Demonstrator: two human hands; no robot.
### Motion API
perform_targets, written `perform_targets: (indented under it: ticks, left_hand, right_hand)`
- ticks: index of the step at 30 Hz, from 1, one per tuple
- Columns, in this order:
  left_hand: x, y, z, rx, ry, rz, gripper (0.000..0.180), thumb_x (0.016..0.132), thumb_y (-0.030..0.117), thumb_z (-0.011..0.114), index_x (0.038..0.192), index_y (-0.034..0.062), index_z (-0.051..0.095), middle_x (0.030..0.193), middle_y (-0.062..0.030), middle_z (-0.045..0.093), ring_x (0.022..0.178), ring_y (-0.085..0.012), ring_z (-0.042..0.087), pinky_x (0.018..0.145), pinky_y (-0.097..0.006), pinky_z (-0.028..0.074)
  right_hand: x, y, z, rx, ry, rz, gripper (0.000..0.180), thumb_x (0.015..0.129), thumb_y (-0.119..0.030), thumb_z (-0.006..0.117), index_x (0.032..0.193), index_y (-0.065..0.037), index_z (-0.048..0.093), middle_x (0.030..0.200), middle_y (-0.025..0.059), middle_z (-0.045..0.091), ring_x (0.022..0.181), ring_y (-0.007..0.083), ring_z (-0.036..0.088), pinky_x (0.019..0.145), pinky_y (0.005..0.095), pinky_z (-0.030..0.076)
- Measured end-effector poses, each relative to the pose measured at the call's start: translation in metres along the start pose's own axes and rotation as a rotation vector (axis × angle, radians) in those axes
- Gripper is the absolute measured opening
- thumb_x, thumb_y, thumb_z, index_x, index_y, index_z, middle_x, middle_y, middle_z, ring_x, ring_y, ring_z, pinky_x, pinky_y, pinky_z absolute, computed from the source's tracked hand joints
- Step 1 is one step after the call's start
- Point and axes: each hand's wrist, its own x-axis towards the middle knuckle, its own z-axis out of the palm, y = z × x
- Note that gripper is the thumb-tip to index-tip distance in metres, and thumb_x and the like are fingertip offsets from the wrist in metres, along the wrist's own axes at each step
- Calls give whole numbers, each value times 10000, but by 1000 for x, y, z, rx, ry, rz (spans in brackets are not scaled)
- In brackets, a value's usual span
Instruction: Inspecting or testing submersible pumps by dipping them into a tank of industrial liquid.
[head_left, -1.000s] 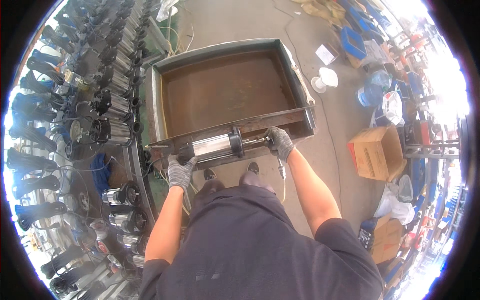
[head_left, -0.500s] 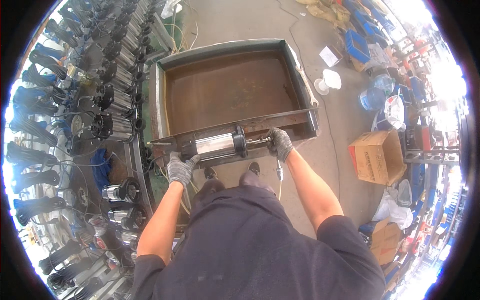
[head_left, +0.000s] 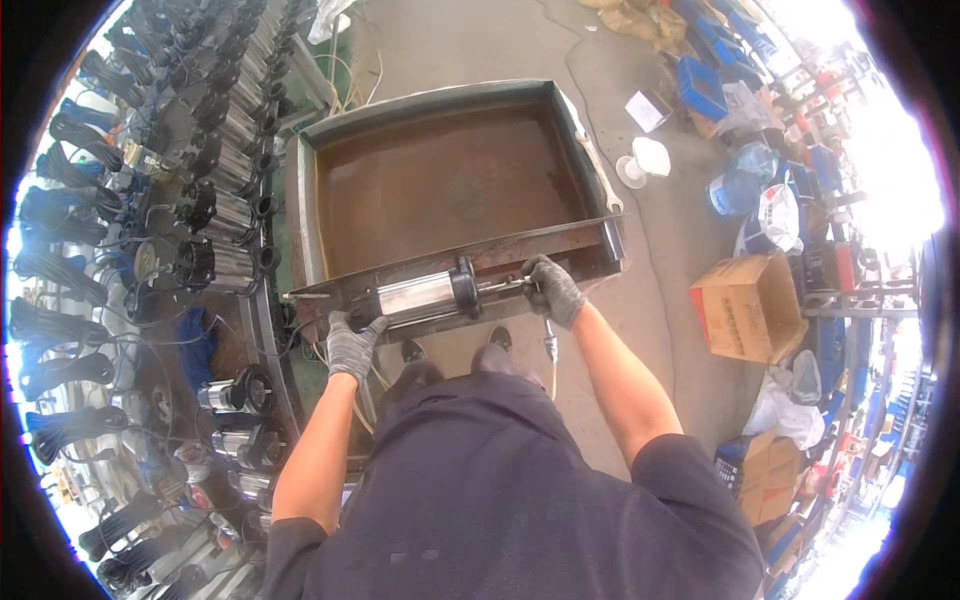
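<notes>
Tool [head_left: 516,284] mostly hidden | right grip [head_left: 553,291]: wrapping it | left grip [head_left: 352,345]: on cylinder [head_left: 415,295], closure unclear

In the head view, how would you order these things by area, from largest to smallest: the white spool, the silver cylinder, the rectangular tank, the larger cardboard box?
1. Rectangular tank
2. Larger cardboard box
3. Silver cylinder
4. White spool
</notes>
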Motion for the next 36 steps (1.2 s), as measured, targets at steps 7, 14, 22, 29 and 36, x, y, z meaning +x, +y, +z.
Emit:
perform_targets:
  ticks: [7, 14, 22, 29, 36]
  left_hand:
    - [-5, 9, -4, -151, -2, 15, 826, 781, 404, 905, 1332, -75, 517, 1204, -243, 692, 1116, -361, 662, 997, -425, 504]
    - [-7, -1, 2, -113, -16, -15, 894, 789, 501, 876, 1366, -68, 499, 1264, -249, 669, 1191, -371, 637, 1054, -419, 477]
    - [4, -30, 14, -249, 56, 47, 633, 808, 388, 886, 1174, -14, 562, 1033, -184, 735, 976, -315, 701, 887, -422, 539]
    - [69, -97, -47, -921, 49, -461, 426, 952, 472, 735, 1038, 65, 643, 834, -62, 687, 655, -178, 675, 600, -357, 589]
    - [123, -126, -63, -964, -125, -491, 256, 1020, 336, 671, 1147, 132, 582, 832, -22, 668, 589, -134, 641, 535, -303, 578]
  right_hand:
    - [-11, -64, -89, -846, 368, -330, 262, 1008, -257, 586, 1201, -80, 588, 1014, 202, 726, 859, 321, 741, 712, 442, 602]
    - [34, -108, -132, -1488, 685, -176, 315, 971, -280, 620, 1161, -40, 695, 1132, 262, 716, 1110, 433, 676, 923, 524, 539]
    - [32, -112, -115, -1530, 767, -114, 423, 986, -370, 607, 1264, -52, 628, 1187, 283, 699, 1169, 456, 649, 970, 544, 524]
    - [-3, -74, -16, -1261, 493, -768, 383, 987, -237, 660, 1297, -20, 605, 1117, 219, 694, 1028, 359, 658, 915, 413, 527]
    - [-8, -4, 160, -932, 176, -585, 402, 965, -273, 704, 1278, -33, 625, 1139, 181, 702, 1050, 289, 681, 914, 405, 543]
